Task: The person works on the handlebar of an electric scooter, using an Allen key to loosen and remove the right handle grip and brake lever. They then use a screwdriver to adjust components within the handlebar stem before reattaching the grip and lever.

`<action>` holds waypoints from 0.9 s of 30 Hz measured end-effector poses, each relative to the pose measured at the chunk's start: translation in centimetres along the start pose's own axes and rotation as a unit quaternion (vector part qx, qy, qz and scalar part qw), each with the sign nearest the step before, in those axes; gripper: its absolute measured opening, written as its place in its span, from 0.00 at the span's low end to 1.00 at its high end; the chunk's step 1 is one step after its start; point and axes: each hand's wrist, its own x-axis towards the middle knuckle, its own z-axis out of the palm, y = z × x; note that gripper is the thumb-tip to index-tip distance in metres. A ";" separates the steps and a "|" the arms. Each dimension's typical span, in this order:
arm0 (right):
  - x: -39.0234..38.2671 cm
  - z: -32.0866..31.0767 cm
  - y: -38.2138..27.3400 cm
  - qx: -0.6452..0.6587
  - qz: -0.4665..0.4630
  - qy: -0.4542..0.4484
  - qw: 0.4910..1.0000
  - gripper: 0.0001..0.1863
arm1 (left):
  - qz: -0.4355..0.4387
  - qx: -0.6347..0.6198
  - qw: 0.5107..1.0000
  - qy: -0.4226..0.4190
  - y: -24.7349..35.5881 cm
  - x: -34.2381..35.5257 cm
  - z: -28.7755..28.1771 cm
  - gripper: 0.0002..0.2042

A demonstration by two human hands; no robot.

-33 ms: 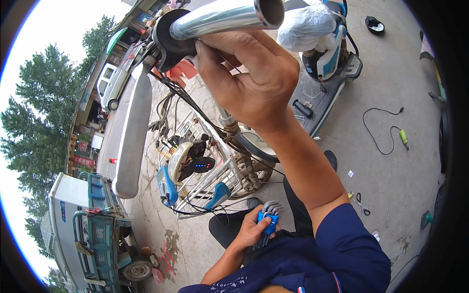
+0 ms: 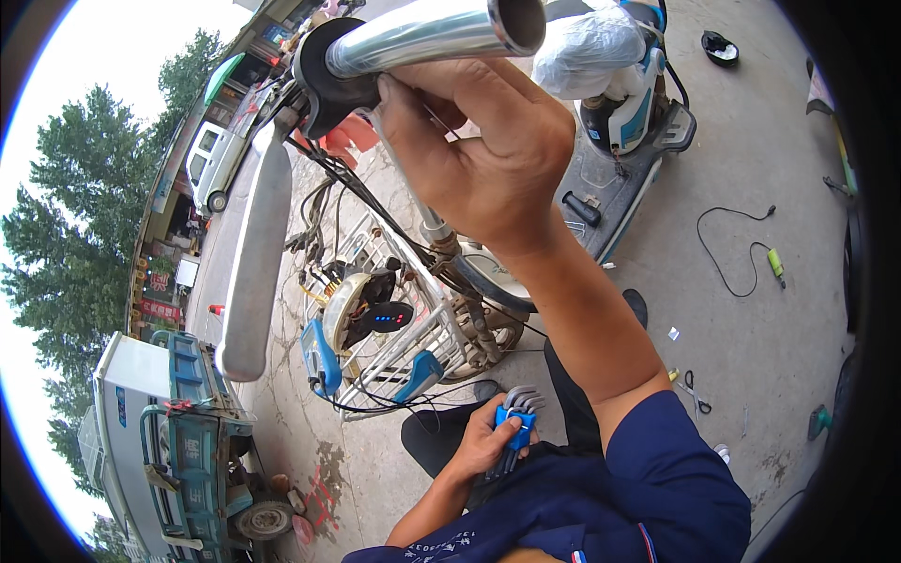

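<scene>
My right hand (image 2: 488, 150) is raised to the bare metal handlebar tube (image 2: 422, 42), fingers bent and thumb against the underside of the black collar (image 2: 327, 80). Something thin shows between its fingers, but I cannot make out what. Beyond the collar a silver brake lever (image 2: 255, 263) hangs downward. Low in front of my body, my left hand (image 2: 483, 441) is closed round a blue holder of hex keys (image 2: 512, 428), their bent ends sticking out at the top.
Below the handlebar are a white wire basket (image 2: 441, 324), hanging cables and a loose display unit (image 2: 389, 317). A scooter with a grey footboard (image 2: 610, 202) stands right. Scissors (image 2: 694, 392) and a green-ended cable (image 2: 775, 263) lie on the ground. A blue truck (image 2: 192, 441) is parked left.
The thumb and fingers of my right hand have shifted slightly beneath the collar. My left hand and the hex keys look unmoved.
</scene>
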 end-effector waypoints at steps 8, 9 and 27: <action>0.4 0.1 0.2 0.000 -0.006 0.000 1.000 0.08 | -0.002 -0.009 1.000 0.001 -0.1 0.1 0.2 0.12; 0.4 0.1 0.2 0.000 -0.009 -0.001 1.000 0.08 | -0.001 -0.011 1.000 -0.001 -0.2 0.2 0.1 0.12; -0.1 0.6 0.0 0.041 0.026 0.004 0.999 0.08 | -0.006 -0.013 0.999 -0.032 -1.8 0.2 -1.3 0.19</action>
